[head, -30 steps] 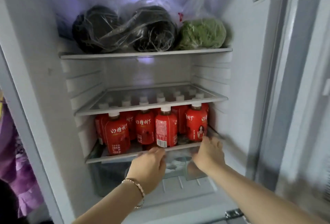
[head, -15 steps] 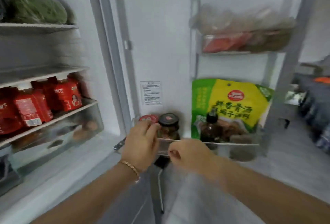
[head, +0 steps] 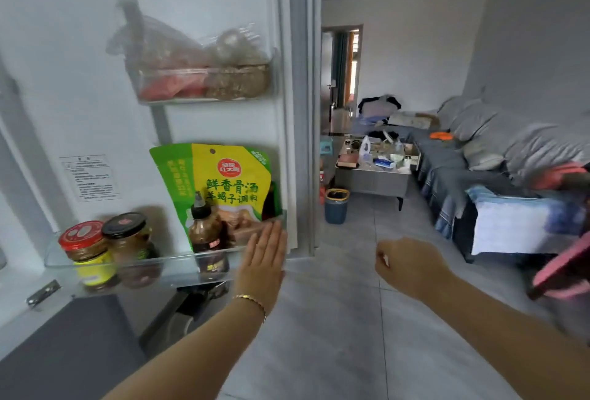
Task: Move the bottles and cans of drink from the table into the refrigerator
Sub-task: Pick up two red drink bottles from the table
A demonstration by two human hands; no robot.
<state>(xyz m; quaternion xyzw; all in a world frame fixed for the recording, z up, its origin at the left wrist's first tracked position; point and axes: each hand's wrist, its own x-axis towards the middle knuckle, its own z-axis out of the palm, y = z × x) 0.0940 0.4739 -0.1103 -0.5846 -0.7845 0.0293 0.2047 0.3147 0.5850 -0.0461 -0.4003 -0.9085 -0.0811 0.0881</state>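
Refrigerator door [head: 223, 0] stands open and fills the frame from 9 to 12 o'clock, inner side facing the camera. Left hand [head: 265, 259], wearing a bracelet [head: 250, 299], is flat with its fingers straight and together, laid on the right end of the lower door bin [head: 143, 267] near 6 o'clock. Right hand [head: 412, 267] hangs in the air at 4 o'clock, fingers loosely curled, holding nothing, well apart from the door.

Lower bin, left to right:
- red-lidded jar [head: 84, 249], touching the black-lidded jar [head: 131, 240]
- dark sauce bottle [head: 204, 233], in front of a green-yellow pouch [head: 223, 182]; the left fingertips reach the pouch's lower right corner

Upper door bin [head: 204, 86] at 11 o'clock holds bagged food [head: 191, 51], blurred. Label sticker [head: 91, 177] sits on the door wall at 9 o'clock.

Past the door edge, at 2 o'clock and far off, is a low table [head: 372, 181] crowded with clutter. The items are too small to tell which are drinks. Blue wastebasket [head: 336, 206] stands on the tiled floor [head: 335, 320] just at the table's near left corner. Grey sofa [head: 472, 157] runs along the right of the table, with a doorway [head: 341, 70] behind. Blurred pink object [head: 562, 268] is at the 3 o'clock edge.
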